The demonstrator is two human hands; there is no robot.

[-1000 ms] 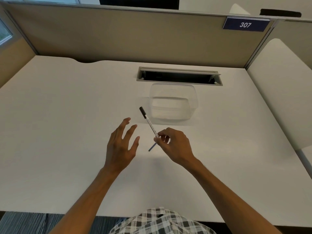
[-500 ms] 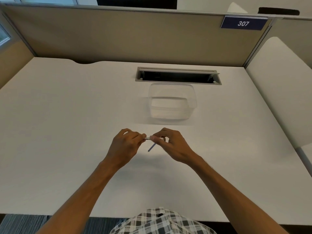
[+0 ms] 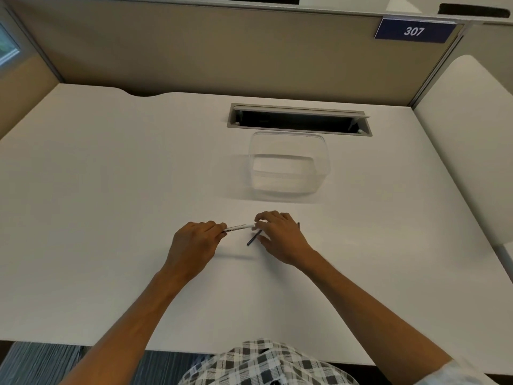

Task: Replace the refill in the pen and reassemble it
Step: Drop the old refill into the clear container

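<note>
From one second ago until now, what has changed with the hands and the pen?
The left hand, open and apart before, came in and took hold of the pen at its left end. The right hand turned the pen from tilted to nearly level, keeping the thin refill. The clear container stayed put.

Two hands are over the desk: one left hand (image 3: 194, 243) and one right hand (image 3: 280, 237). Between them runs one white pen barrel (image 3: 239, 227), and one thin dark refill (image 3: 254, 238) slants just under the right hand's fingers. Beyond the hands stands one clear plastic container (image 3: 288, 165), and beyond that lies one cable slot (image 3: 298, 119), with one number plate (image 3: 415, 30) far off to the right.
</note>
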